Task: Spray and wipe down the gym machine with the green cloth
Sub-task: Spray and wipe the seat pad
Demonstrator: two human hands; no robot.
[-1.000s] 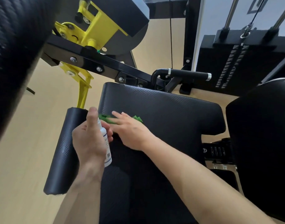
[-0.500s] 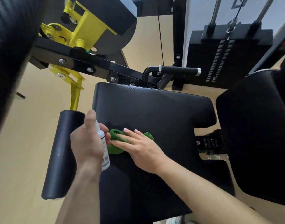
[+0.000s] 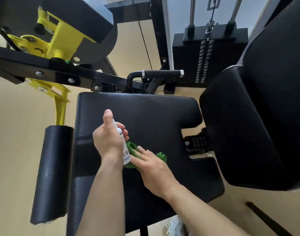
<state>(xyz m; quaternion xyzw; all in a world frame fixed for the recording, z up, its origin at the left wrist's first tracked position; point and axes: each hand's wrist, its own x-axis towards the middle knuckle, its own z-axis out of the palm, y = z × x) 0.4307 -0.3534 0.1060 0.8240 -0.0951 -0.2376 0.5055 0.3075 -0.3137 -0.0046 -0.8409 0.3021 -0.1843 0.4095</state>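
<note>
A black padded seat point(image 3: 146, 113) of the gym machine fills the middle of the view. On it lies the green cloth point(image 3: 131, 150), bunched up and mostly covered by my right hand point(image 3: 154, 169), which presses flat on it with straight fingers. My left hand point(image 3: 108, 140) hovers just left of the cloth and grips a small white spray bottle point(image 3: 123, 147) upright, thumb raised over its top. The bottle's nozzle is hidden behind the thumb.
A black roller pad point(image 3: 52, 167) hangs left of the seat under a yellow bracket point(image 3: 59, 103). The black backrest pad point(image 3: 258, 116) rises at the right. Behind are a black handle bar point(image 3: 161, 73), the weight stack point(image 3: 208, 58) and a black frame beam point(image 3: 64, 72).
My right hand has dragged the green cloth toward me and to the right across the seat. My left hand with the bottle followed over the seat.
</note>
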